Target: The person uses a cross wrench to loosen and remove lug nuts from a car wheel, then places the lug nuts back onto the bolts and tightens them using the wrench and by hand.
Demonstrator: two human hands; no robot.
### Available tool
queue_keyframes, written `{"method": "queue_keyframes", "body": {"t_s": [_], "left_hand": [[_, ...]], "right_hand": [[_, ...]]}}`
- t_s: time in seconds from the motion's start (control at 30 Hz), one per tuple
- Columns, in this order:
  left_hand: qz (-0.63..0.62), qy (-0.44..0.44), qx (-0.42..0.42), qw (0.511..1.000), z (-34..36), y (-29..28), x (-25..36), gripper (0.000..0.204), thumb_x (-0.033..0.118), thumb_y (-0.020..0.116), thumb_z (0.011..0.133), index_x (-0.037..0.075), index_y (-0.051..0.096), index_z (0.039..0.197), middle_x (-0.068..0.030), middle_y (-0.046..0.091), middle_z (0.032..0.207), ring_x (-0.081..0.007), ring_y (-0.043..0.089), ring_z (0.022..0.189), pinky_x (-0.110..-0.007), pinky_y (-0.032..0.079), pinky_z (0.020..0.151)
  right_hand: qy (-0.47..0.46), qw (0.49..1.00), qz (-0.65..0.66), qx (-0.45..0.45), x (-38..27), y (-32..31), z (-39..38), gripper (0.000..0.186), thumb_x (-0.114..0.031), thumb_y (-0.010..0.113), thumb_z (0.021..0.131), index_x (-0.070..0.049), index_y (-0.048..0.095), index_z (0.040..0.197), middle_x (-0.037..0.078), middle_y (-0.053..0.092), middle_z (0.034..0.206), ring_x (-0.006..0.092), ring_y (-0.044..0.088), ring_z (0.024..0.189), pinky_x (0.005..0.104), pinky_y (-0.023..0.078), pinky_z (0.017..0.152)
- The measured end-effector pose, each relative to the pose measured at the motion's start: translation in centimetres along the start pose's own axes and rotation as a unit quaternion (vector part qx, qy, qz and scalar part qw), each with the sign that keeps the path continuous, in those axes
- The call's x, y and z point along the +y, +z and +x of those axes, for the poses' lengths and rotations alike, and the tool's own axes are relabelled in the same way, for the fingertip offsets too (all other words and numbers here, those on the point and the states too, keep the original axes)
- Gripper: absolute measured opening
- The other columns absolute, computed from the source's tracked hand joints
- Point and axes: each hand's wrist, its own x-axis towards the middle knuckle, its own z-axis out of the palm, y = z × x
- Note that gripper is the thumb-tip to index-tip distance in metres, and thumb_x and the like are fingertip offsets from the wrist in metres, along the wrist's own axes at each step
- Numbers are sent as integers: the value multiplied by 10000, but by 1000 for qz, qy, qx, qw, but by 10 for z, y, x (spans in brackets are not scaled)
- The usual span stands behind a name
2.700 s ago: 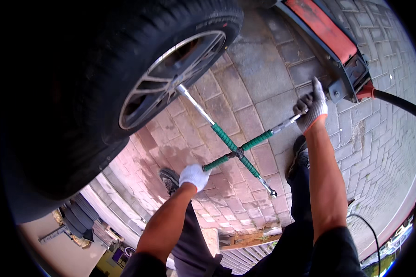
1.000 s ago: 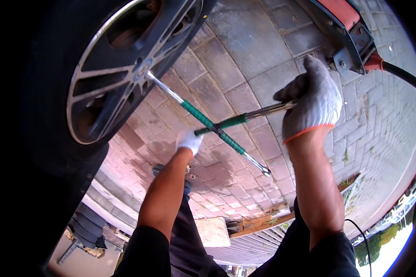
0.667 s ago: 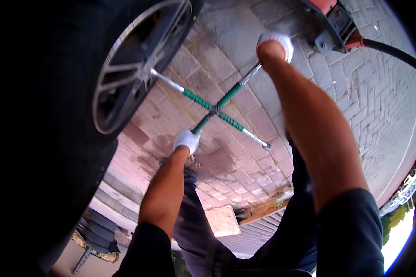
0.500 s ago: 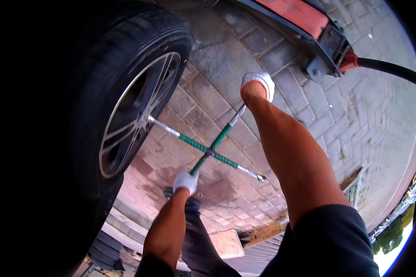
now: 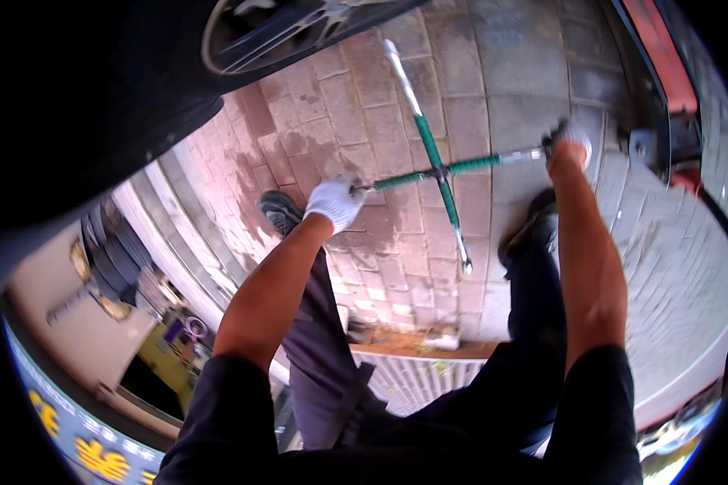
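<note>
A four-way lug wrench, chrome with green-wrapped arms, spans the space between my two hands. My left hand, in a white knit glove with a dark palm side, is closed round the end of its left arm. The right arm's end sits in my right hand, gloved the same way. One free arm points away from me, its socket clear of the car wheel at the upper left; the other points back toward my body. Only the lower part of the wheel's spoked rim shows.
A red and dark floor jack stands at the upper right on brick paving. My shoes are planted either side of the wrench. Behind me are a metal grate, a pale step and a cluttered doorway.
The wrench has come away from the wheel and turned clockwise, with both hands still gripping it. My view has swung so the wheel sits higher and the jack further right.
</note>
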Motion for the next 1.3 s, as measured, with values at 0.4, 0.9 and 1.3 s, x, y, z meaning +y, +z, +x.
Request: {"method": "queue_keyframes", "body": {"t_s": [0.4,0.9,1.3], "left_hand": [[-182,-267,186,928,40,103,-171,711,463,604,882,133,386,1472,-259,569,1315,-414,598,1171,-465,485,992],[-355,-356,505,702,160,250,-159,452,457,530,982,57,613,1173,-199,622,1091,-373,649,967,-473,512,838],[-579,180,263,750,81,-64,-45,451,293,540,972,-10,553,1307,-56,639,774,-108,514,520,-271,417,442]], "right_hand": [[-204,977,-4,63,-107,-137,-59,275,-248,575,887,-112,665,1109,181,684,1159,376,648,1101,461,537,890],[-500,861,-39,86,-332,-88,-84,349,-311,526,935,-90,630,1183,168,625,1174,370,621,1111,464,518,908],[-468,640,502,345,-335,-180,-98,339,-128,759,778,-25,694,1094,172,642,1041,328,637,957,381,529,855]]}}
